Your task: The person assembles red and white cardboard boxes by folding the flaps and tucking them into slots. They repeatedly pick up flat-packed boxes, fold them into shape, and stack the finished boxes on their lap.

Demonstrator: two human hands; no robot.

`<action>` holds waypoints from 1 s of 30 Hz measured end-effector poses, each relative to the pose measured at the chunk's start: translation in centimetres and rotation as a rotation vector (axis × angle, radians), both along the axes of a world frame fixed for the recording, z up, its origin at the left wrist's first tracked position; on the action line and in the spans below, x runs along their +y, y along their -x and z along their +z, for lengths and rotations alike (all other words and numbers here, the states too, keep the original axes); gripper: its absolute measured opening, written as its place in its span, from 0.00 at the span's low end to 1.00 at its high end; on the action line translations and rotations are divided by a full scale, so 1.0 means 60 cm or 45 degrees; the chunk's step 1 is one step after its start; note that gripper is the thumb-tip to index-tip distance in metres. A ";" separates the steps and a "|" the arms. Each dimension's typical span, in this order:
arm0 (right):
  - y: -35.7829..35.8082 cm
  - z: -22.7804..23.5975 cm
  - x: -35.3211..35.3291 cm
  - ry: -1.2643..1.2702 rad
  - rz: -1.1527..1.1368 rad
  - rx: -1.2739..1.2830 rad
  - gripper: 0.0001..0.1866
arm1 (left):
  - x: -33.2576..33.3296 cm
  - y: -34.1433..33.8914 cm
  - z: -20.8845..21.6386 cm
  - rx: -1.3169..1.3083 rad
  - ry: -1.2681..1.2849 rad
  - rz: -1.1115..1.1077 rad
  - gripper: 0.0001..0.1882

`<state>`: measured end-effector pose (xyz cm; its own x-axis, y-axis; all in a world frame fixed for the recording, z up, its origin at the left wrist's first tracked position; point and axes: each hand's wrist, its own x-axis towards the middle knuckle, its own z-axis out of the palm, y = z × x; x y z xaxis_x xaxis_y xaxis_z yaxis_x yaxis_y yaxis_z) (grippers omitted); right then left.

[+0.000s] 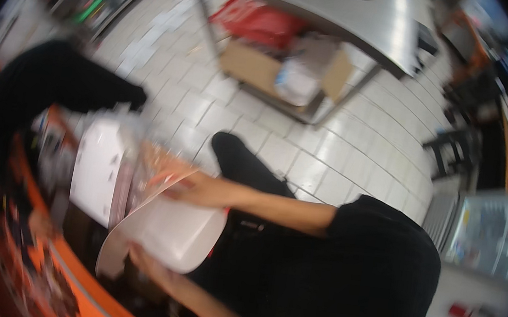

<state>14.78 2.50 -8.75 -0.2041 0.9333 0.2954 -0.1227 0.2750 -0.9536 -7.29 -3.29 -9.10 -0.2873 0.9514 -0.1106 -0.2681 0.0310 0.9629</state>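
Note:
A white plastic tub [190, 239] with a wide flared rim is tilted in front of my body. My right hand [193, 188] grips its upper rim, and the fingers pass over the edge, blurred. On the lower side, my left hand [143, 259] holds the tub by its wall near the rim; some of its fingers are hidden. Against the far side of the tub are a white box-shaped pack [97, 168] and crinkled clear plastic [173, 148]. What lies inside the plastic is too smeared to make out.
Another person's black-clothed limb [60, 81] and a hand [40, 224] are at the left, beside an orange edge [72, 272]. A steel table [360, 13] stands beyond, with a cardboard box [249, 66] and red bag [258, 23] beneath. A glass-topped cabinet [492, 229] is right.

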 end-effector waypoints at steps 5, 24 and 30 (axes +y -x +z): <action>-0.016 -0.004 -0.040 0.050 -0.157 0.167 0.09 | 0.002 -0.034 0.002 -0.062 -0.114 -0.004 0.17; 0.025 0.031 -0.017 0.655 -0.310 0.233 0.24 | 0.000 -0.011 0.019 -0.089 -0.097 0.078 0.28; 0.017 0.038 -0.011 0.378 -0.047 -0.031 0.23 | 0.011 0.000 0.020 -0.291 -0.036 0.208 0.30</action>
